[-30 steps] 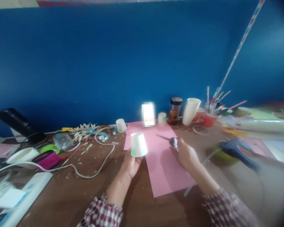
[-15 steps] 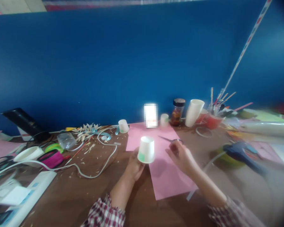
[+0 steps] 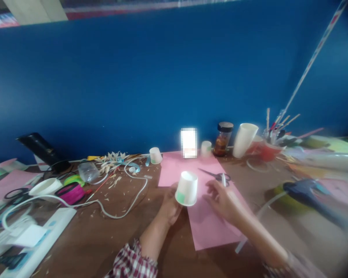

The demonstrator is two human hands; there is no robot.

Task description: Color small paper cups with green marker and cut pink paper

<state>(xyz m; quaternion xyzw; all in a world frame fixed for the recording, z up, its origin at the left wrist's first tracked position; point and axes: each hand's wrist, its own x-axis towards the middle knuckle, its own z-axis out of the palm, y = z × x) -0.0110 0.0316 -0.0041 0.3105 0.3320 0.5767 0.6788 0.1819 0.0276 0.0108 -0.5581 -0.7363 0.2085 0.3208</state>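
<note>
My left hand (image 3: pixel 170 206) is closed around a white paper cup (image 3: pixel 188 185) with a green patch, turned with its wide rim down, above the table. To its right, my right hand (image 3: pixel 220 199) hovers over the pink paper (image 3: pixel 205 231) with curled fingers. A small white pointed piece (image 3: pixel 224 180) sticks up from behind its fingers; its kind is unclear. Just beyond that hand, dark-handled scissors (image 3: pixel 213 173) lie on the paper, their blades pointing left. Two more paper cups, a left one (image 3: pixel 156 155) and a right one (image 3: pixel 206 148), stand at the back.
Along the blue wall (image 3: pixel 133 77) stand a lidded jar (image 3: pixel 224 139), a tall white cup (image 3: pixel 245 139) and a red cup with brushes (image 3: pixel 271 150). A blue glue gun (image 3: pixel 304 191) lies right. Wood shavings, cable, tape rolls (image 3: pixel 71 193) and a power strip (image 3: pixel 55 231) lie left.
My right hand has turned and drawn back slightly from the scissors, uncovering more of their handles. The white pointed piece now shows at it. The view has shifted slightly left.
</note>
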